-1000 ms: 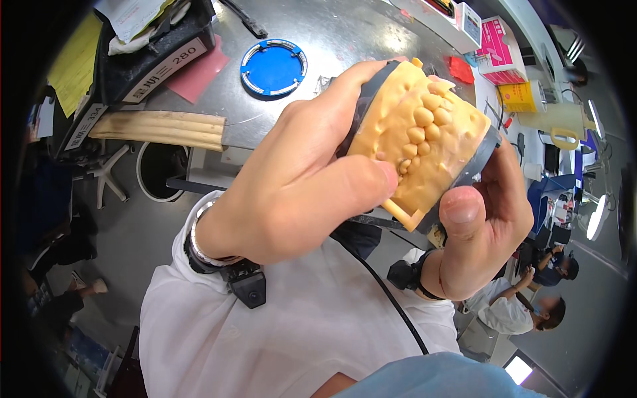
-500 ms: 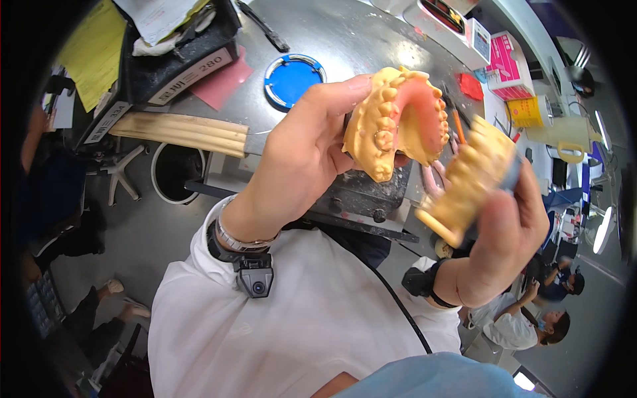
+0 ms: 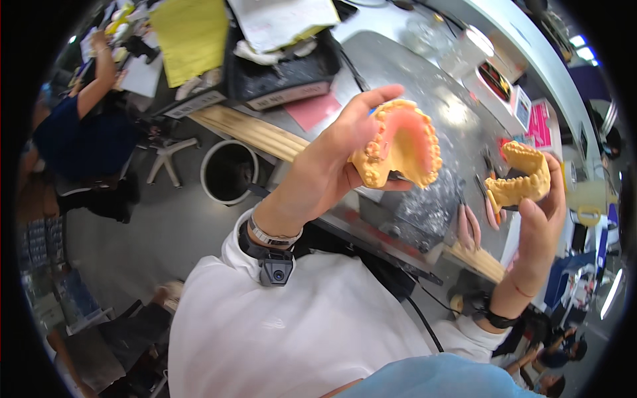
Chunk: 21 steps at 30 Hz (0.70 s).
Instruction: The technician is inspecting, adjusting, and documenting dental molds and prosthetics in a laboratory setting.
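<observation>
My left hand [image 3: 332, 149] is closed round a yellow plaster dental model [image 3: 381, 169] of a toothed arch, thumb at its upper edge and fingers beneath. Pink material [image 3: 403, 123] lines the inner side of that arch. Off to the right, my right hand [image 3: 545, 215] grips a second yellow dental model [image 3: 511, 192], a horseshoe-shaped arch held by its outer side. The two models are well apart, both lifted above the metal bench. Part of a blue round thing is hidden behind my left fingers.
Black trays [image 3: 285, 79] with papers stand at the back left, near a pink sheet [image 3: 312, 109]. Pink-handled pliers [image 3: 468, 229] lie beside a dusty dark block [image 3: 424, 209]. Wooden strips [image 3: 259, 132] edge the bench [image 3: 378, 56] above a bin [image 3: 229, 172]. A co-worker [image 3: 79, 132] is at far left.
My right hand has moved right with its model, away from the other one, and turned it so its arch shows. My left hand keeps its model, now tilted more open. The whole view has shifted.
</observation>
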Available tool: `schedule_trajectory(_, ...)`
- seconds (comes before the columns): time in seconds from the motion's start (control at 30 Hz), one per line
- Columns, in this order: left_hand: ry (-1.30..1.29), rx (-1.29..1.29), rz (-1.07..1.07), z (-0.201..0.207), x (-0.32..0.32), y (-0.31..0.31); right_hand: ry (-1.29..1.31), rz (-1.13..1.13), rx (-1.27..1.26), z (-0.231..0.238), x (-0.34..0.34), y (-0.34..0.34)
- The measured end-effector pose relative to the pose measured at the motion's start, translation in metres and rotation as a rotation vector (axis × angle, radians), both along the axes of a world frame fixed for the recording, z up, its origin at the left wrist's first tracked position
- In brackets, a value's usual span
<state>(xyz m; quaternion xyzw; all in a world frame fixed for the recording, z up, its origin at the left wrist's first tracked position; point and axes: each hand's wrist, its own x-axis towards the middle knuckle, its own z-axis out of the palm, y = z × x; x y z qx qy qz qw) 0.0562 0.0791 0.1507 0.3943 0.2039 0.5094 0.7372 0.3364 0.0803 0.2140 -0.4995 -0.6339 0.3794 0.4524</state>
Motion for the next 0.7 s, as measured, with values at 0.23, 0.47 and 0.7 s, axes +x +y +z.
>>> schedule_trajectory(0.23, 0.285, 0.162, 0.419, 0.004, -0.081, -0.003, -0.245, 0.296, -0.104, 0.025, -0.072, 0.098)
schedule_trajectory(0.47, 0.661, 0.383, 0.656, -0.009, -0.163, 0.061, -0.391, 0.508, 0.195, -0.02, -0.192, 0.17)
schedule_trajectory(0.7, 0.853, 0.435, 0.649, -0.011, -0.173, 0.107, -0.57, 0.545, 0.309, -0.063, -0.232, 0.161)
